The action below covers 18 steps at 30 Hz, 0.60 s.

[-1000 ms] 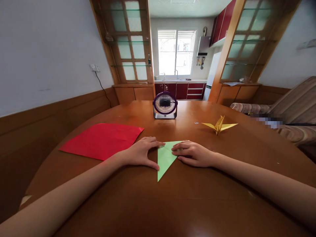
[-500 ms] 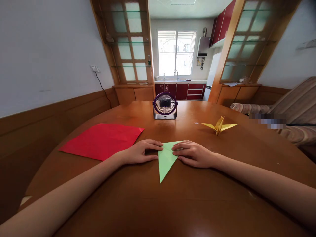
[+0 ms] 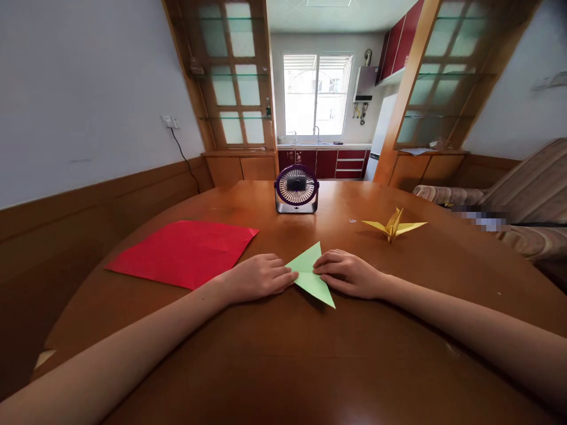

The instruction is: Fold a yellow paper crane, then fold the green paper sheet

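A light green folded origami paper (image 3: 310, 274) lies between my hands, its shape pointed at the top and at the lower right. My left hand (image 3: 266, 276) pinches its left corner, fingertips pressed together there. On the opposite side, my right hand (image 3: 349, 274) has its fingers curled over the right edge, with the thumb close below them. The paper's lower right tip stands slightly off the table and casts a shadow. My fingers hide parts of its left and right edges.
A red sheet of paper (image 3: 183, 254) lies by my left forearm. A yellow origami crane (image 3: 393, 226) stands on the right side of the wooden table (image 3: 283, 372). Farther back is a small purple desk fan (image 3: 296, 188). A striped sofa (image 3: 527, 189) is at the right.
The green paper has turned, its lower point moving from below the left side to the lower right. My left hand has gone from spread fingers to a pinch; my right hand has barely moved.
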{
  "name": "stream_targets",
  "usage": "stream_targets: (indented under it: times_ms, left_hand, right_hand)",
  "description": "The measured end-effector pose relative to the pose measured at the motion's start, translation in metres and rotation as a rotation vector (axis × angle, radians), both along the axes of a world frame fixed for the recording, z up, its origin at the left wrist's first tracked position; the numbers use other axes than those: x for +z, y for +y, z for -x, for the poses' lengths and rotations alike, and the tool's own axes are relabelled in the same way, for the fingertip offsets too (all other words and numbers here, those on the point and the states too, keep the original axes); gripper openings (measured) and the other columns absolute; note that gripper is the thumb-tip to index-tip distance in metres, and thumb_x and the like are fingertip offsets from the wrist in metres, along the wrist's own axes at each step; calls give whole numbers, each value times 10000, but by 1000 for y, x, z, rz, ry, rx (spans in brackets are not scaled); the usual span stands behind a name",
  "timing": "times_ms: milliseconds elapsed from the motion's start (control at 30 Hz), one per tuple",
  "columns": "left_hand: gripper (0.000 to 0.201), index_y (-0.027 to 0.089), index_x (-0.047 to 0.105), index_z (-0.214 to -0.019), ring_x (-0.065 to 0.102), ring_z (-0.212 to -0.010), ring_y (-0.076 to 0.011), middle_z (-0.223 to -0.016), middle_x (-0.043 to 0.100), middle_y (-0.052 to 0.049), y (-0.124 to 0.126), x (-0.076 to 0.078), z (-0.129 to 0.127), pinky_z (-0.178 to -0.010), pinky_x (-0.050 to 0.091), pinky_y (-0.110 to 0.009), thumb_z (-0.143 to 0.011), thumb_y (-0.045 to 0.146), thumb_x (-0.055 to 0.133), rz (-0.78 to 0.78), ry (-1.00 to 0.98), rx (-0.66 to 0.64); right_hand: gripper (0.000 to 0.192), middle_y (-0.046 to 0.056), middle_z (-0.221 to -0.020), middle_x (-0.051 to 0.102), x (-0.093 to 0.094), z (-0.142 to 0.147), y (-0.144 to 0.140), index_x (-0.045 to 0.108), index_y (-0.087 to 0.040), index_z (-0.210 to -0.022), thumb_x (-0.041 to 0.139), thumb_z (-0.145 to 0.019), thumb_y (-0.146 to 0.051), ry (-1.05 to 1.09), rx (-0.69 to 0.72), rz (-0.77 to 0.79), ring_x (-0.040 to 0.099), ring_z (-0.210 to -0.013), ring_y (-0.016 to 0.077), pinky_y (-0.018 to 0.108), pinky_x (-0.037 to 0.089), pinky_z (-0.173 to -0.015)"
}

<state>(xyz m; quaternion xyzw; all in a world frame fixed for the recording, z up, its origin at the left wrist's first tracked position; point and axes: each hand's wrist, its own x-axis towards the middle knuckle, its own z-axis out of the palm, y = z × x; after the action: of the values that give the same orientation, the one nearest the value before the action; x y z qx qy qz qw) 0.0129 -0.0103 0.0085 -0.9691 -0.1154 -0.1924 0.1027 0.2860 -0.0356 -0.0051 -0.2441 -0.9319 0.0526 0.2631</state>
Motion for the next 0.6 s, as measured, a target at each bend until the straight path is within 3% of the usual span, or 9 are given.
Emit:
stream_targets:
  times_ms: [100, 167, 367, 600]
  left_hand:
    - [274, 170, 632, -1046, 634, -755, -185, -809, 687, -79, 2, -3, 0, -726, 514, -327, -970, 203, 371, -75, 60, -27]
    - [263, 168, 629, -1046, 627, -778, -185, -851, 683, -85, 3, -7, 0, -722, 506, -319, -958, 199, 383, -31, 3, 0]
    - [220, 177, 663, -975, 607, -837, -166, -876, 661, -66, 0, -11, -6, -759, 490, -284, -929, 228, 454, 346, -232, 133]
    - [233, 185, 694, -960, 625, -817, -164, -925, 694, -41, -3, -8, -14, -725, 494, -282, -897, 337, 529, 764, -398, 378]
  right_hand:
    - [257, 105, -1063, 663, 0, -2, 2, 675, -186, -1092, 497, -908, -159, 30, 24, 52, 620, -971, 199, 393, 496, -908]
    - [266, 101, -1066, 661, 1, -3, 3, 678, -186, -1078, 506, -882, -134, 43, 39, 78, 618, -976, 201, 402, 487, -924]
    - [207, 74, -1052, 658, 6, 0, 1, 681, -205, -1054, 624, -862, -258, 85, 11, 130, 598, -989, 206, 405, 465, -950]
    - [231, 80, -1016, 616, 6, 5, 6, 681, -178, -982, 494, -960, -312, 123, -40, 219, 580, -970, 188, 369, 491, -899]
